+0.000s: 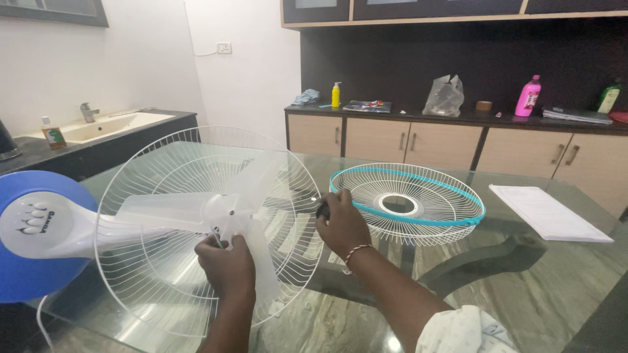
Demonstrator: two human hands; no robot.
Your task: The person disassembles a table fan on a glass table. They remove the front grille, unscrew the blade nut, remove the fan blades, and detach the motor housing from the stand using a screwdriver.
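The fan lies tipped on the glass table [543, 287], its rear grille [163, 196] facing up with the translucent 3-blade impeller [216, 209] inside it. The left hand [227, 267] is closed around the hub at the blade centre; the right hand [341, 223] is curled on the grille's right rim, seemingly pinching a small dark part, though I cannot tell what. Judged from this, the thin blades could flex or crack if the hub is twisted while the rim hold slips, and the fan could slide on smooth glass toward the loose front grille [407, 204] with its teal ring. Count: 1 blue fan base [26, 274], 2 grilles, 1 impeller, 1 paper stack [548, 212], 4 bottles.
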